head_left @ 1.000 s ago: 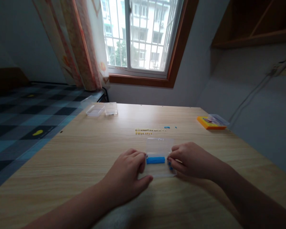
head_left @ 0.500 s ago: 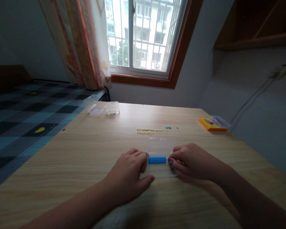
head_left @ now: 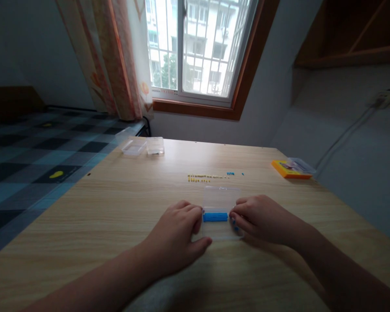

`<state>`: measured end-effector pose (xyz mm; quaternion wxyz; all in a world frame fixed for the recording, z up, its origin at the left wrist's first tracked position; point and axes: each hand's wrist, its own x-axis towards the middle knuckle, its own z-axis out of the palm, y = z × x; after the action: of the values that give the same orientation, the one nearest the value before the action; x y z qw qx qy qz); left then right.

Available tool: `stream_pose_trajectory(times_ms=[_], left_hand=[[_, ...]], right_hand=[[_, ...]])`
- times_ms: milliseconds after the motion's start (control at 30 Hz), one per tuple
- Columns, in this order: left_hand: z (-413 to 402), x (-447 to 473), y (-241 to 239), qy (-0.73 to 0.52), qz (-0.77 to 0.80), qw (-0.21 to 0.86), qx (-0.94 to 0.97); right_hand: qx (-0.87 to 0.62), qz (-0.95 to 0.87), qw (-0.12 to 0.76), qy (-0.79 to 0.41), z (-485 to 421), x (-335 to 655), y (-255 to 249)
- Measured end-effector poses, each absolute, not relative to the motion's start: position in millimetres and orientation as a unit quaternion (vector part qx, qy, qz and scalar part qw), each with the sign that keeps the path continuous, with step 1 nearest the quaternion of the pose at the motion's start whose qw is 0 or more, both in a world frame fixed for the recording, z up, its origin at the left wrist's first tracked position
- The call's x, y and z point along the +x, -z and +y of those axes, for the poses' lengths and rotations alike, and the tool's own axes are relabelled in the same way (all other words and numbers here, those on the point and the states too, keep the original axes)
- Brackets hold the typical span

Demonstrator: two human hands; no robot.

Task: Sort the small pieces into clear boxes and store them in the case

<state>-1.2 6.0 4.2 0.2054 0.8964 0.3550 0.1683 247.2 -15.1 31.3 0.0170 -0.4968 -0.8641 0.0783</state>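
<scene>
A clear plastic box lies on the table with its lid swung back on the far side. Inside, a bundle of thin blue sticks runs lengthwise, and a few small blue pieces sit at the right end. My left hand steadies the box's left side, fingers curled against the wall and thumb stretched along the front. At the right end, my right hand has thumb and index finger pinched together beside the small blue pieces. Whatever lies between those fingertips is hidden.
Beyond the box lie rows of tiny yellow pieces and some small blue pieces. Another open clear box stands at the table's far left edge. An orange-yellow box lies at the right edge, under a clear case.
Both hands keep almost the same pose at the box. The right fingers shift only slightly at its right end. The whole view moves a little.
</scene>
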Motion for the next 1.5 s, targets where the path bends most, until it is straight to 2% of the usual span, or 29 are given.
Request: stream_pose_trajectory(times_ms=[433, 1500], left_hand=[[5.6, -1.1, -4.8, -0.166, 0.357, 0.203, 0.896], [8.2, 0.6, -2.8, -0.167, 0.348, 0.195, 0.902]], right_hand=[[-0.499, -0.862, 0.043, -0.075, -19.0, 252.9, -37.8], [-0.497, -0.862, 0.029, -0.096, -16.8, 251.8, -35.6]])
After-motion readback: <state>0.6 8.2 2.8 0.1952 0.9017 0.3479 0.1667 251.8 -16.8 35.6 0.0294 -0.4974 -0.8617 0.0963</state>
